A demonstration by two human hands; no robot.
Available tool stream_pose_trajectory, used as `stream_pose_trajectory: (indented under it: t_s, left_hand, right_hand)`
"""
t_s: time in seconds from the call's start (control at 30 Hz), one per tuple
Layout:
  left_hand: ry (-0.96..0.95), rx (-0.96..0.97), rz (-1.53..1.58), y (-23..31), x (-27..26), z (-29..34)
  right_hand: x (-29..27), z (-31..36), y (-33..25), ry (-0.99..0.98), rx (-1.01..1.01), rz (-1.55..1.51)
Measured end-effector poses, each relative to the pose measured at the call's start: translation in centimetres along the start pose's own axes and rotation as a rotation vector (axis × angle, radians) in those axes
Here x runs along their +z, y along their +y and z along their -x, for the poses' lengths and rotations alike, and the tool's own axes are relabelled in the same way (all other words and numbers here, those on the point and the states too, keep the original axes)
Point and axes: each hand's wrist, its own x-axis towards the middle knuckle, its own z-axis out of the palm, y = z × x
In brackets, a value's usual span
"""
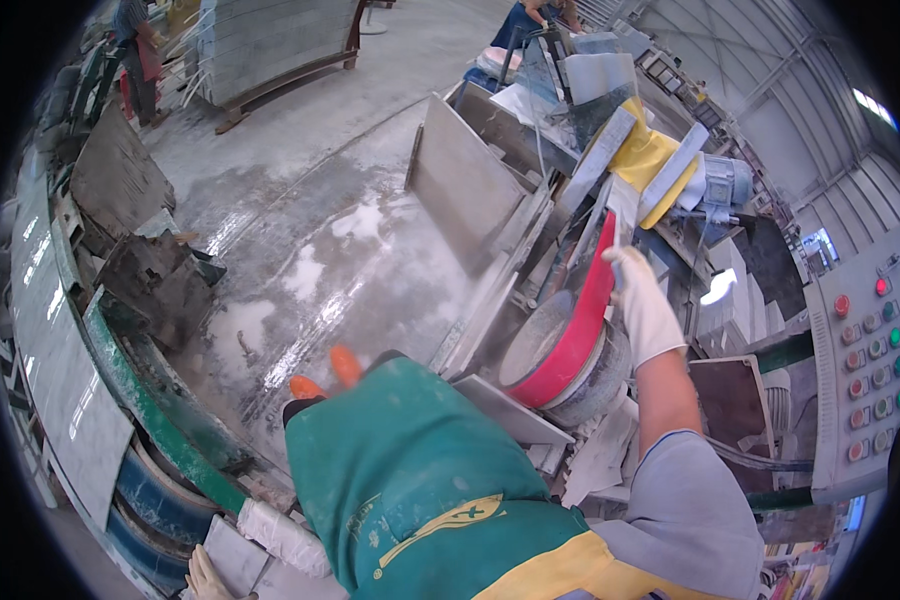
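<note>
My right hand [649, 309], in a pale work glove, reaches forward to a curved red band [578, 352] that runs around a dusty round drum [588, 383] on a machine. Its fingers are bent over the upper end of the band, beside a pale flat bar [622, 204]. At the lower left edge, my left hand [204, 574], also gloved, shows only in part. Its visible fingers are stretched out beside a pale stone slab [238, 557], and nothing shows in them. A plastic-wrapped roll [282, 538] lies to the right of that slab.
A button panel [865, 365] with lit green and red lamps stands at right. A motor [727, 181] and yellow cover [642, 148] sit beyond the drum. A long polished slab [60, 370] and green metal frame [160, 405] run along the left. Two people are farther off.
</note>
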Motion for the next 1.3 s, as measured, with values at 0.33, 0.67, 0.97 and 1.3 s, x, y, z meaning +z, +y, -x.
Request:
stream_pose_trajectory:
  t_s: [0.33, 0.67, 0.97, 1.3]
  left_hand:
    - [0.014, 0.013, 0.226, 0.1, -1.8, 0.3]
    - [0.186, 0.209, 1.745, 14.2, -9.0, -9.0]
    - [0.488, 0.075, 2.421, 20.2, -10.3, -15.6]
    - [1.054, -0.564, 2.747, 0.4, -0.5, -15.1]
  right_hand:
    - [-0.5, -1.8, -6.6, -0.359, 0.244, -0.511]
    - [19.0, 16.5, -9.0, -0.926, -0.559, 0.038]
    - [29.1, 40.5, -10.6, -1.383, -1.891, 0.61]
    - [36.8, 40.9, -9.7, -1.058, -1.978, 0.932]
